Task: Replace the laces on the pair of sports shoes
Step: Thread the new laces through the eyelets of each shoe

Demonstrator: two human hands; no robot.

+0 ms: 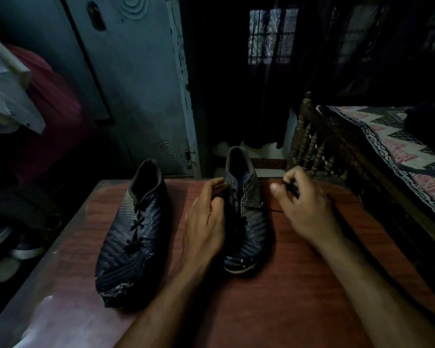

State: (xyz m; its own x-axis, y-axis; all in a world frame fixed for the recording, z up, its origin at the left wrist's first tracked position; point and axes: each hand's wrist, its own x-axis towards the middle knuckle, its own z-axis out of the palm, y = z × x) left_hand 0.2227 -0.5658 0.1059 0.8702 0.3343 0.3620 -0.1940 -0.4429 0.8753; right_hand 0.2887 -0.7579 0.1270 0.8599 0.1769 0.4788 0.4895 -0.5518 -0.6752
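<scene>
Two dark, worn sports shoes stand on a reddish-brown table (299,285), toes toward me. The left shoe (133,237) has dark laces threaded up its front. My left hand (206,222) lies against the left side of the right shoe (246,222), its fingers and thumb curled onto the upper by the eyelets. To the right of that shoe my right hand (304,204) pinches a dark lace (290,188), which trails down along the table. The room is dim, and the lace's course through the eyelets is hard to make out.
A grey-blue metal cupboard (136,84) stands behind the table on the left. A bed with a patterned cover (399,151) and a carved wooden rail (312,146) is on the right. Several shoes (8,249) sit on the floor at the left.
</scene>
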